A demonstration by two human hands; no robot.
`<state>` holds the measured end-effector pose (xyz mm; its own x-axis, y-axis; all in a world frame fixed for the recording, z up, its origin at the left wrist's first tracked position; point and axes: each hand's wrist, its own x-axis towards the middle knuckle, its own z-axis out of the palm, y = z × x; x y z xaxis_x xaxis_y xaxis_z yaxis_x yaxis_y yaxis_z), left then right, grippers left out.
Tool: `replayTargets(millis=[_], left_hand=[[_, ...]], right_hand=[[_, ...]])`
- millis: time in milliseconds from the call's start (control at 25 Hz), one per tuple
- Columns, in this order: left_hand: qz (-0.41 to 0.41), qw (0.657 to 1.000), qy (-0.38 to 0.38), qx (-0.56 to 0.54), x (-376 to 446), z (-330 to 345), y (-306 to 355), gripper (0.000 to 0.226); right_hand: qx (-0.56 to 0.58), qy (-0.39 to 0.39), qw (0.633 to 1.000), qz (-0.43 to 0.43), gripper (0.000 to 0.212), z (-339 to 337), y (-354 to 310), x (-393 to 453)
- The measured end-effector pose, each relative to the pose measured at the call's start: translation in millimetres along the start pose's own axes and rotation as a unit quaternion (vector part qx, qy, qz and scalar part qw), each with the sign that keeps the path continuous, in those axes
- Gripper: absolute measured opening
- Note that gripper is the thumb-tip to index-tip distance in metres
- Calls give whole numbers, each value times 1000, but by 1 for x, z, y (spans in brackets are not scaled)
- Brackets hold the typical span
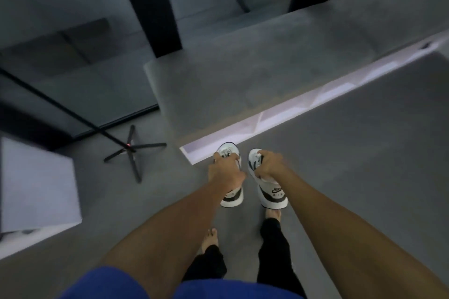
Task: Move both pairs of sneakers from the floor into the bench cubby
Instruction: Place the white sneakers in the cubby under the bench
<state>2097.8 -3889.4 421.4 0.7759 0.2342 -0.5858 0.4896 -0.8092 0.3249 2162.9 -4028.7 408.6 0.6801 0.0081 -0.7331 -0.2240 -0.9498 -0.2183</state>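
We look down along both bare forearms. Our left hand (224, 172) grips a white-and-black sneaker (232, 195) by its collar, and our right hand (268, 165) grips its mate (272, 195) likewise, heels toward us. Both shoes hang above the grey floor (352, 153), just before the lit white cubby opening (279, 118) under the grey bench (255, 63). A black tripod base (132, 152) stands to the left.

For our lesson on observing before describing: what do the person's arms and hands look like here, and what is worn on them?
Both forearms are bare down to the wrists, with no watch, bracelet or glove visible. The left hand and right hand show no visible rings or markings, though the picture is slightly blurred. A blue short sleeve shows at the bottom edge.
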Motion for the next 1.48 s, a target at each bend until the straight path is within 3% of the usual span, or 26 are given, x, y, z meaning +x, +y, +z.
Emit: replayTargets(millis=[200,320,520,760,1040,1480], left_hand=[[-97,994,22,-55,95,42,-16,60],[-133,986,35,-92,171,82,-39,60],[-144,980,106,-83,300,174,-99,54],[-135,960,243,-39,439,271,-188,63],[-128,928,350,11,534,269,-237,59],[-143,930,337,-20,567,265,-260,49]], right_hand=[[-83,-33,994,-60,76,29,-26,109],[-77,-27,992,-100,70,63,-35,184],[-85,-3,984,-156,58,148,-47,325],[-47,86,967,-233,73,254,-76,467],[11,141,937,-318,71,301,-131,555],[21,103,938,-331,76,312,-160,590]])
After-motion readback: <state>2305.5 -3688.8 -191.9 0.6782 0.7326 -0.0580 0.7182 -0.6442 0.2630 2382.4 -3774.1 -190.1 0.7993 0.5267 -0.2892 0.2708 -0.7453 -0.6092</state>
